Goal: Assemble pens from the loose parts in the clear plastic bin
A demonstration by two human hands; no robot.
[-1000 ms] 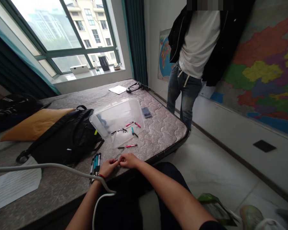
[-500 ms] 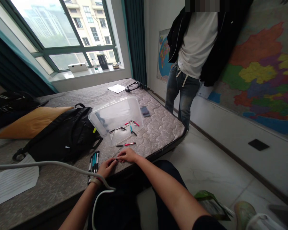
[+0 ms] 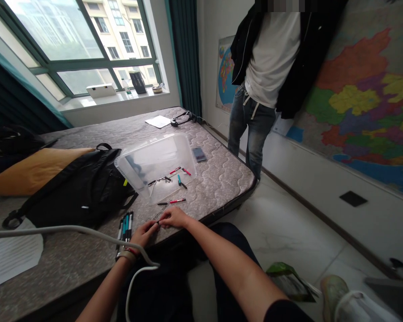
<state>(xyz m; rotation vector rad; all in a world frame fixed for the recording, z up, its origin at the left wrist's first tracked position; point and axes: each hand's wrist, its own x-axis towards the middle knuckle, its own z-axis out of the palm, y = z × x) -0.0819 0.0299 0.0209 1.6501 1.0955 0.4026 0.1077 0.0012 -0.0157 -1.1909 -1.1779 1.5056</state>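
Note:
Near the front edge of the mattress point(image 3: 221, 179), my left hand point(image 3: 143, 233) and my right hand point(image 3: 173, 217) meet at the fingertips. Both pinch a small dark piece point(image 3: 158, 222), too small to name. Several assembled pens point(image 3: 126, 226), white, teal and black, lie side by side just left of my left hand. Beyond my right hand lie a red pen part point(image 3: 177, 201) and a black part point(image 3: 162, 204). Further back, a clear plastic box point(image 3: 157, 156) has red, black and teal pen parts in and around it.
A black backpack point(image 3: 77, 188), an orange cushion point(image 3: 36, 167) and a paper sheet point(image 3: 13, 259) lie to the left. A pale cable point(image 3: 87, 231) crosses before my left wrist. A person point(image 3: 255, 89) stands beyond the mattress, past a dark phone-like object point(image 3: 199, 154).
The whole view has shifted slightly, so things appear a little further left. My hands remain together at the small dark piece.

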